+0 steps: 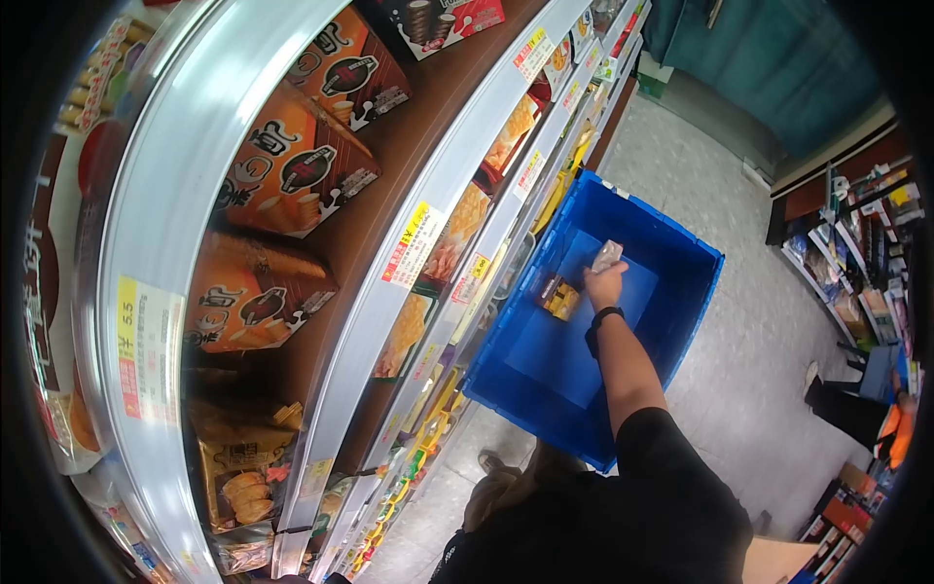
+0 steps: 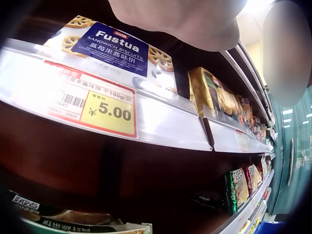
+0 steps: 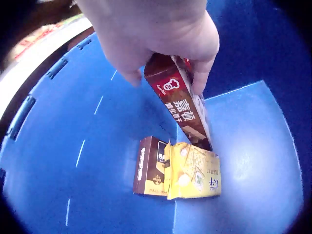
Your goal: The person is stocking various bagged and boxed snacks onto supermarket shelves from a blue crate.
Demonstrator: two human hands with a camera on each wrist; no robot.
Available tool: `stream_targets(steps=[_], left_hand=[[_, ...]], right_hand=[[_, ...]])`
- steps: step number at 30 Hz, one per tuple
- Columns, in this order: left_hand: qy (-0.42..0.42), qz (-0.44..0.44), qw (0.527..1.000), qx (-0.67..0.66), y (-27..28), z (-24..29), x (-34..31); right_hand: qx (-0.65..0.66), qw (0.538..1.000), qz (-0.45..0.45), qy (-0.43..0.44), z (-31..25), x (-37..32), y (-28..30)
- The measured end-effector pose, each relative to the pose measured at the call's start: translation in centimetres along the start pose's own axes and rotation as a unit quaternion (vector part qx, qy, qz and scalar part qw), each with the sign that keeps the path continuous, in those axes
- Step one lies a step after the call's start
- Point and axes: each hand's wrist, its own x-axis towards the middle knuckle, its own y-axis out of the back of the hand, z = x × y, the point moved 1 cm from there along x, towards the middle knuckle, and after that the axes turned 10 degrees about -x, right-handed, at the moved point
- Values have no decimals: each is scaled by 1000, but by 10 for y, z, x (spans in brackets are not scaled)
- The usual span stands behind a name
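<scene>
My right hand (image 1: 605, 285) reaches down into a blue crate (image 1: 696, 243) and grips a biscuit box (image 3: 178, 105) by its upper end. This box is dark brown and red with white lettering, and it tilts, its lower end overlapping a yellow biscuit packet (image 3: 197, 170) in the right wrist view. The packet lies on the crate's floor against a brown box (image 3: 150, 168). Only a blurred part of my left hand (image 2: 180, 19) shows, at the top of the left wrist view, near a shelf with a Fustua sandwich biscuit box (image 2: 117, 48); its fingers are hidden.
Shelves of biscuits with price tags (image 1: 413, 243) run along the left, beside the crate. Orange biscuit boxes (image 1: 292, 165) stand on an upper shelf. A green curtain (image 1: 769, 68) hangs at the back, and stocked shelves (image 1: 856, 253) line the right. Another person's leg (image 1: 846, 409) shows at right.
</scene>
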Motion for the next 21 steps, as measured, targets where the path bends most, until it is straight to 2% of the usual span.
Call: stream_targets(steps=[3, 4, 6, 7, 8, 9, 10, 12, 14, 16, 18, 20, 21], left_hand=[[-23, 7, 1000, -4, 0, -3, 4], [-15, -19, 1000, 16, 8, -17, -2], [81, -6, 996, -21, 8, -5, -4], [21, 3, 997, -69, 2, -6, 1], [-9, -40, 999, -23, 13, -14, 0], [-20, -53, 997, -59, 20, -25, -5], [-32, -65, 993, -96, 25, -34, -9], [-32, -103, 992, -69, 36, -37, -9], [-24, -171, 982, -78, 47, -31, -4], [-8, -208, 962, -177, 66, -39, -9], [-16, -280, 923, -264, 97, -68, -51], [34, -369, 801, -470, 118, -65, -70], [92, -425, 759, -484, 131, -64, -80]], right_hand=[[-20, 999, 28, 8, 2, 10, 9], [-33, 999, 36, 9, 3, 7, 18], [-52, 995, 68, 47, -12, -15, 56], [-75, 993, 50, 71, -25, -30, 82], [-99, 990, 33, 95, -33, -44, 103], [-92, 983, 56, 146, -30, -56, 119], [-93, 981, 64, 156, -33, -77, 142], [-29, 967, 37, 250, -47, -135, 201], [17, 934, 4, 357, -53, -193, 250], [39, 910, -26, 413, -57, -247, 283], [78, 868, -161, 464, -66, -319, 309], [44, 805, -234, 544, -73, -396, 321], [-5, 768, -266, 583, -73, -432, 321]])
